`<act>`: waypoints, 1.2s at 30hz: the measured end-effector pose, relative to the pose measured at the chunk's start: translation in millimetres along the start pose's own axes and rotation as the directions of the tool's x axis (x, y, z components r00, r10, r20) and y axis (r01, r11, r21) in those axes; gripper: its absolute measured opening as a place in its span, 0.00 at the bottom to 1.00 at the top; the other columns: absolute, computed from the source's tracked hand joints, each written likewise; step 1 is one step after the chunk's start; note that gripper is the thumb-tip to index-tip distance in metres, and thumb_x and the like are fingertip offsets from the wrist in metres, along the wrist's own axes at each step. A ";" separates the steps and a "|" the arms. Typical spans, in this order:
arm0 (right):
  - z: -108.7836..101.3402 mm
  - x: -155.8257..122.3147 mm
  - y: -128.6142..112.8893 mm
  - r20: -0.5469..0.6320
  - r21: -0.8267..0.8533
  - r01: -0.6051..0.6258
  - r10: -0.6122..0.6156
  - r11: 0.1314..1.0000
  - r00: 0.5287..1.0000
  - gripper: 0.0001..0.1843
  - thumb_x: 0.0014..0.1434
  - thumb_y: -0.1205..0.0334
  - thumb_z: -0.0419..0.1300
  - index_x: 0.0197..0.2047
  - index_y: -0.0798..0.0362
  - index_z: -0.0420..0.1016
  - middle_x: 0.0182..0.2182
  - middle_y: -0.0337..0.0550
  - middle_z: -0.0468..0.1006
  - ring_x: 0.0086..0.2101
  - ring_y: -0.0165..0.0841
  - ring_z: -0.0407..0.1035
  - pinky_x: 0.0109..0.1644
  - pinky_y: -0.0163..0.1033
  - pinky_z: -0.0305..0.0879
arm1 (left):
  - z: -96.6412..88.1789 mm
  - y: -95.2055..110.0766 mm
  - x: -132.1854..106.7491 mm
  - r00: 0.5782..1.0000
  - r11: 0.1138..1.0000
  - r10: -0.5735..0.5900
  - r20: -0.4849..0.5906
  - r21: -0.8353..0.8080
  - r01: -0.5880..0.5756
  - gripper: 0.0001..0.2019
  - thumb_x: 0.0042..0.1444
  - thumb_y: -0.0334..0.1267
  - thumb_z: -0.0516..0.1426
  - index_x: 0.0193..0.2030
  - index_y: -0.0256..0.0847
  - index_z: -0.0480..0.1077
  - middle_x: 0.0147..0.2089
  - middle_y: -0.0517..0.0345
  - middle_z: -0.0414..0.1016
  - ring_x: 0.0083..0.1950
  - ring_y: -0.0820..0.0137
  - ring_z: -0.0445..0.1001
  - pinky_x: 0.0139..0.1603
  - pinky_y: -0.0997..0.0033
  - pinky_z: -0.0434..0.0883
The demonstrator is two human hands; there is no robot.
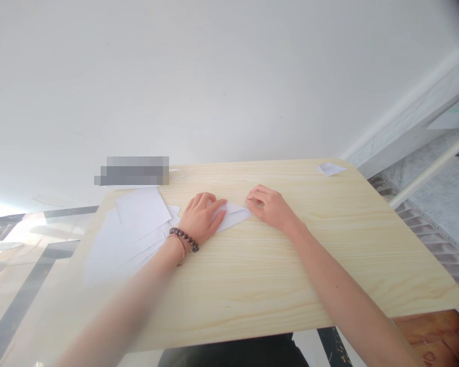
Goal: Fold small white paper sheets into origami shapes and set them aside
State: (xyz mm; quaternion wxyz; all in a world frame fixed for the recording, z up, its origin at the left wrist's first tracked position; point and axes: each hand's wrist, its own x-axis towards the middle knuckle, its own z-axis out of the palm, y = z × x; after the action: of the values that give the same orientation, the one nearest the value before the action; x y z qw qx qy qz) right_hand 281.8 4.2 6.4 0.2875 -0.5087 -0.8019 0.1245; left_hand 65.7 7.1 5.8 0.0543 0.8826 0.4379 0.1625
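Observation:
A small white folded paper point(235, 216) lies on the wooden table point(252, 285), its narrow point toward the right. My left hand point(201, 216) rests palm down over the paper's left part, thumb and forefinger apart, covering that end. At the pointed right end, my right hand point(268, 206) is closed in a pinch with thumb and fingers curled together. Its fingertips are right by the paper's tip; whether they grip it I cannot tell. Dark beads point(184, 237) circle my left wrist.
Loose white sheets point(137, 219) overlap at the table's left side. Another folded paper piece point(331, 169) lies at the far right corner. A pixelated block point(135, 172) hides something at the back left, with a thin white loop point(177, 173) beside it. A wall point(214, 92) stands behind the table.

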 end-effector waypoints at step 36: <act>19.6 2.6 -22.6 0.091 0.289 0.073 -0.104 0.955 0.990 0.05 0.56 0.64 0.52 0.31 0.53 0.68 0.30 0.40 0.72 0.34 0.30 0.64 0.39 0.36 0.60 | 0.7 -5.3 2.5 0.994 0.895 -0.095 0.057 -0.431 0.111 0.11 0.55 0.41 0.49 0.32 0.40 0.69 0.33 0.58 0.71 0.42 0.69 0.68 0.53 0.62 0.61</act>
State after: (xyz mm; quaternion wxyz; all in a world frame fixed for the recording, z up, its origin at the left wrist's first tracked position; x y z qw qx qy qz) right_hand 252.6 -1.8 2.6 0.3203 -0.4184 -0.8116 0.2523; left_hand 63.3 12.3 4.5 0.2654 0.8266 0.4359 0.2374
